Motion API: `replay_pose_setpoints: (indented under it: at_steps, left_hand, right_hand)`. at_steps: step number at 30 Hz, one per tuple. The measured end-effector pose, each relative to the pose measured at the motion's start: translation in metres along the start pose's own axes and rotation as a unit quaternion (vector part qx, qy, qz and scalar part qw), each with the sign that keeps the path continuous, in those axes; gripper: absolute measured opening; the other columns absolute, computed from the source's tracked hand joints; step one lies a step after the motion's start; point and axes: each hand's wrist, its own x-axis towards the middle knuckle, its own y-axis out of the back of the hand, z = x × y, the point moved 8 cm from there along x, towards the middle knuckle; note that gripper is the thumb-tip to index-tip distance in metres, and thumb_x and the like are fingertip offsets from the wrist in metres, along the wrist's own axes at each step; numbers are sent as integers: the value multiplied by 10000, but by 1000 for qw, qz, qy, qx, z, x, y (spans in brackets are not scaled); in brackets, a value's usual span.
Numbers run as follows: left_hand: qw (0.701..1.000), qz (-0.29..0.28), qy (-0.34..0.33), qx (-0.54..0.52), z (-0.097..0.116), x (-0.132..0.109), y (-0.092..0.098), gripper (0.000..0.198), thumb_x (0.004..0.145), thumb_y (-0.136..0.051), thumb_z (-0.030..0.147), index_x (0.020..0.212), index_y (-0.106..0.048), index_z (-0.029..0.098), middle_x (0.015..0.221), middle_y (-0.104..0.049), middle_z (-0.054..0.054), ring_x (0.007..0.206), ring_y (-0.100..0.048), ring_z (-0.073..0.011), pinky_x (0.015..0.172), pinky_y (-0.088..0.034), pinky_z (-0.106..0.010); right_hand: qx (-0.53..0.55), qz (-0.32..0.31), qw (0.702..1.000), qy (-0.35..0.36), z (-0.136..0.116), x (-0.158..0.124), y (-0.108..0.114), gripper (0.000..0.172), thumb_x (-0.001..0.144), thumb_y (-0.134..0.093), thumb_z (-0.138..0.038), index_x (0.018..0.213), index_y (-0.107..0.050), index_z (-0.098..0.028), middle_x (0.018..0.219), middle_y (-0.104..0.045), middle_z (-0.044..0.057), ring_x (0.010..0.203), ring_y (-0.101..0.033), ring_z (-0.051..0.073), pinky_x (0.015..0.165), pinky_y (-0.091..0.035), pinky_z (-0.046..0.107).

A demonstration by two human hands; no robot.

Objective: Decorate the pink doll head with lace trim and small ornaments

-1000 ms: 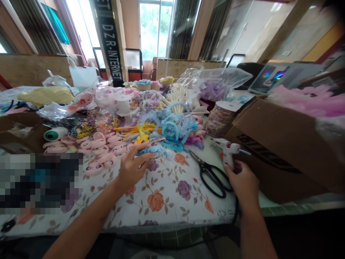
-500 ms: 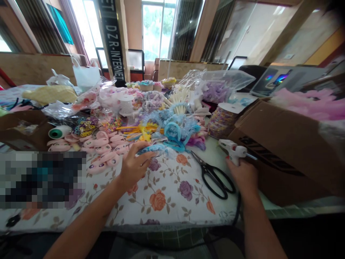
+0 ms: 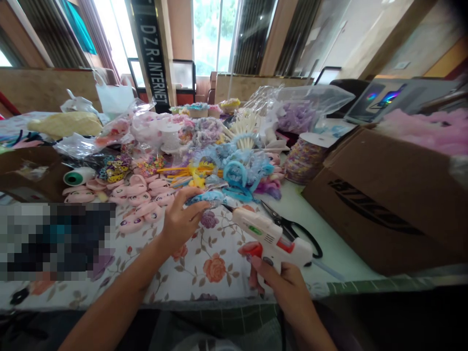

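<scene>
My left hand (image 3: 181,219) pinches a small blue lacy craft piece (image 3: 209,197) just above the floral tablecloth (image 3: 215,265). My right hand (image 3: 280,282) grips a white hot glue gun (image 3: 272,236) with a red trigger and a green mark. Its nozzle points left at the blue piece and nearly touches it. Black-handled scissors (image 3: 296,229) lie on the cloth just behind the gun, partly hidden by it.
A heap of blue, yellow and purple trims (image 3: 226,168) fills the middle. Pink oval pieces (image 3: 141,197) lie at the left. A big cardboard box (image 3: 395,195) stands at the right, a spool of patterned ribbon (image 3: 305,156) behind it. Plastic bags (image 3: 300,109) crowd the back.
My right hand took the glue gun from beside the box, lifted it and carried it left until its nozzle reached the blue piece. My left hand stayed in place.
</scene>
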Motion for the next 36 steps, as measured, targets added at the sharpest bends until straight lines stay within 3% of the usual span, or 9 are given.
replay_pose_setpoints:
  at_steps: [15, 25, 36]
  left_hand:
    - [999, -18, -26, 21, 3, -2, -4, 218, 805, -591, 43, 939, -634, 209, 1103, -547, -77, 1017, -602, -180, 859, -557, -321]
    - [1000, -18, -22, 8, 2, -4, -4, 229, 792, -589, 23, 916, -640, 209, 1107, -554, -74, 1022, -607, -182, 851, -554, -303]
    - [1000, -18, -24, 4, 2, -4, -3, 204, 807, -583, 42, 914, -636, 207, 1113, -557, -69, 1024, -606, -175, 869, -550, -309]
  right_hand:
    - [-31, 2, 1000, 0, 4, 10, -7, 346, 764, -631, -514, 734, -580, -174, 454, -509, -31, 416, -443, 99, 383, -335, 204]
    - [-68, -12, 998, -11, 6, 15, -8, 252, 771, -620, -416, 743, -583, -168, 437, -523, -37, 379, -388, 79, 390, -331, 205]
    - [-57, -12, 998, -5, 8, 15, -9, 352, 787, -595, -497, 687, -550, -163, 424, -506, -34, 364, -380, 70, 370, -298, 195]
